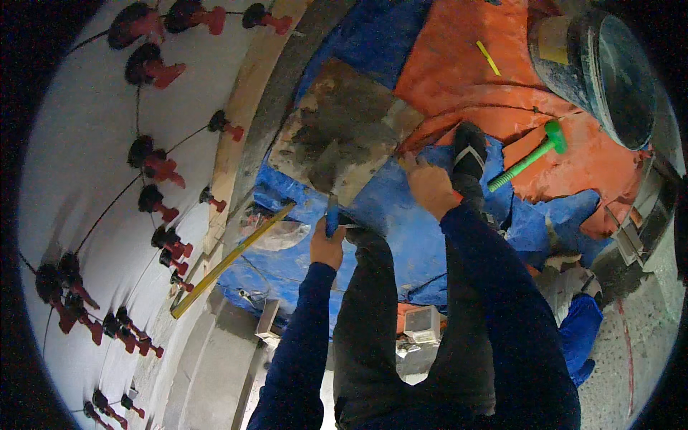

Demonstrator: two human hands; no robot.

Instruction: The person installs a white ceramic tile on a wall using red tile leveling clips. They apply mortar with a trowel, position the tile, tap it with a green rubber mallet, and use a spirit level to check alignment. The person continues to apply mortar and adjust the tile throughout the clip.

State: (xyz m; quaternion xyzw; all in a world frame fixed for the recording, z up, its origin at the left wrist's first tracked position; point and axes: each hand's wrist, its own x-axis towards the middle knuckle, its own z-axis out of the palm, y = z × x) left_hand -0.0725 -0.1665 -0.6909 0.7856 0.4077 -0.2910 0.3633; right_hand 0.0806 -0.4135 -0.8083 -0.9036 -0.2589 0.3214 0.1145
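Observation:
My left hand (327, 247) is closed around the blue handle of a trowel (332, 217). Its pointed metal blade lies over a square board (358, 154) smeared with grey-brown, mortar-like material, darkest in the middle. To the right, my right hand (431, 188) is closed, its fingertips beside the board's lower right edge. Whether those fingers grip anything is not visible. Below the board is a blue sheet (408, 215) covering the floor, and my dark shoe (469, 147) stands on it just past the right hand.
White tiles with red-and-black levelling knobs (154, 168) line the left side. A long yellow bar (233, 259) lies beside them. At right are a green mallet (527, 158), a large bucket (573, 64) and orange sheeting (466, 64) with a yellow strip (488, 58).

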